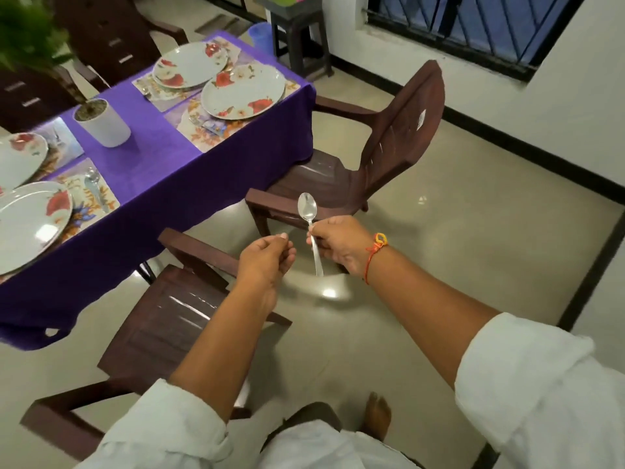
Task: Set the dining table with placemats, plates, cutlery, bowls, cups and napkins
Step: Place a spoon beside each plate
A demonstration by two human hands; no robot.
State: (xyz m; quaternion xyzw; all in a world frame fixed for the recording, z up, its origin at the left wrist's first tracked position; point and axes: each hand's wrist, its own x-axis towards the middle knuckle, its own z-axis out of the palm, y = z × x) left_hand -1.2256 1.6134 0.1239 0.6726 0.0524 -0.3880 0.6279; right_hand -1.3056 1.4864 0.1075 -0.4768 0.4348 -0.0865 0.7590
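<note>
Right hand point(338, 247) pinches a steel spoon point(307, 208) high on the handle, just under the bowl. Bowl points up, handle tail hangs free below the fingers. The spoon is in the air over the floor, between two brown plastic chairs point(169, 316), well clear of the table. Left hand point(267, 257) sits just beside it, fingers loosely curled, nothing visible in it.

Handling, as a judgement: light, rigid and polished, so likely slippery. Not fragile. A mid-handle grip would balance better for laying it flat.

Farther out, the purple tablecloth point(152, 170) carries floral placemats point(108, 201) and flowered plates point(30, 221). One laid spoon point(92, 184) lies on the nearest mat, beside its plate. A white plant pot point(103, 121) stands mid-table. The far plates point(243, 91) may still need cutlery; details there are blurred.
</note>
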